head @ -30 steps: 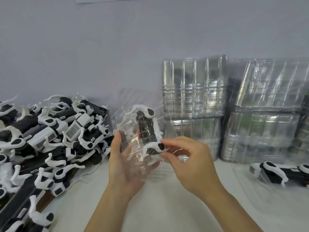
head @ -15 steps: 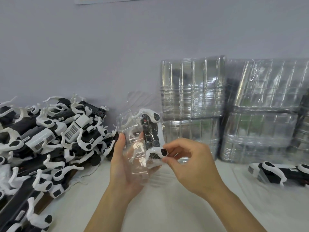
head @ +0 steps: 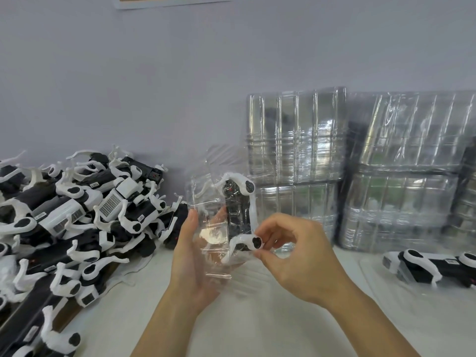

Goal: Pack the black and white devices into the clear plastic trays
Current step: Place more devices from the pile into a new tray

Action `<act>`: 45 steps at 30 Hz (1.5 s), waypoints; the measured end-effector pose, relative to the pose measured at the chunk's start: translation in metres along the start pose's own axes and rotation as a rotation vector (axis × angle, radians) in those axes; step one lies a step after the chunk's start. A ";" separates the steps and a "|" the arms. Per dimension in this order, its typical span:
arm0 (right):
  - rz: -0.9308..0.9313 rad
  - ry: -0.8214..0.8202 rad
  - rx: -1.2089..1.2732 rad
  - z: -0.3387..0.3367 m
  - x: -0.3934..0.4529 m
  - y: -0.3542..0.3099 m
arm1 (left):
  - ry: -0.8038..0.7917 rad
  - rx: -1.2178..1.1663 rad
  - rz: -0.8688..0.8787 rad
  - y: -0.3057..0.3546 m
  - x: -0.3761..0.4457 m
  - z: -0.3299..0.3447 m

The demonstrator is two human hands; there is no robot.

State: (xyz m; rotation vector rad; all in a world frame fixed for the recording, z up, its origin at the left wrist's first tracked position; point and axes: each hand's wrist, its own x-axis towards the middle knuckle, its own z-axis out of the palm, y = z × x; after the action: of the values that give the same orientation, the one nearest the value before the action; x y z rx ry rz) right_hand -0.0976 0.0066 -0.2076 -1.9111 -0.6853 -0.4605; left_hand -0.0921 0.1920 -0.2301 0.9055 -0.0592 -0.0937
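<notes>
White table [head: 270,328] against a pale grey wall [head: 180,86]. Right hand [head: 301,256] fingers curled, thumb and fingertips pinching near white arm of black and white device [head: 238,215] seated upright in clear tray [head: 215,228]; left hand [head: 195,256] cupping tray from behind and left, thumb up along left edge, all held above table centre. Loose device pile [head: 77,215] far left, wrapped tray stacks [head: 360,166] far right by wall, another device [head: 432,266] lying near right edge.

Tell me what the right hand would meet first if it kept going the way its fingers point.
Likely the device in the clear tray; the right hand already pinches its lower white arm.
</notes>
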 end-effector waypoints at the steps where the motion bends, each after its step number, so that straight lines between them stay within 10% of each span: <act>1: -0.001 -0.014 0.004 -0.002 0.000 0.001 | -0.003 0.000 -0.006 0.000 0.000 0.000; 15: -0.023 0.362 -0.020 -0.008 0.011 -0.007 | -0.020 0.205 -0.054 -0.006 -0.004 0.011; 38: 0.111 0.337 0.049 -0.016 0.010 -0.005 | -0.030 0.265 0.002 -0.004 -0.010 0.029; 45: 0.398 0.290 0.201 -0.064 0.016 -0.015 | -0.091 0.611 0.164 -0.006 -0.005 0.032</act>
State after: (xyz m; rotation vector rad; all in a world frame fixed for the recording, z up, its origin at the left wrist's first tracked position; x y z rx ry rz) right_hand -0.0958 -0.0428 -0.1608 -1.6905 -0.1477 -0.3871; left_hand -0.1004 0.1644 -0.2150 1.5019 -0.2559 0.0405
